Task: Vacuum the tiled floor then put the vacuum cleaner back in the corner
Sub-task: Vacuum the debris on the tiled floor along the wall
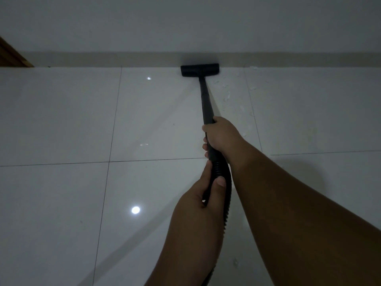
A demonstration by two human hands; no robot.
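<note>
This looks like a room in a home, dimly lit and nearly bare. Large glossy white floor tiles (61, 120) with thin dark grout lines fill most of the view and mirror a round ceiling light at 7 o'clock. At 12 o'clock a plain pale wall (185, 23) meets the floor along a low beige skirting board (103, 59). A piece of brown wooden trim (12, 56), perhaps a door frame or furniture, shows at 10 o'clock. Small white scraps (226, 96) lie scattered on the tiles at 1 o'clock.

Glossy tiled floor (61, 120); ribbed black hose (221, 172)
</note>
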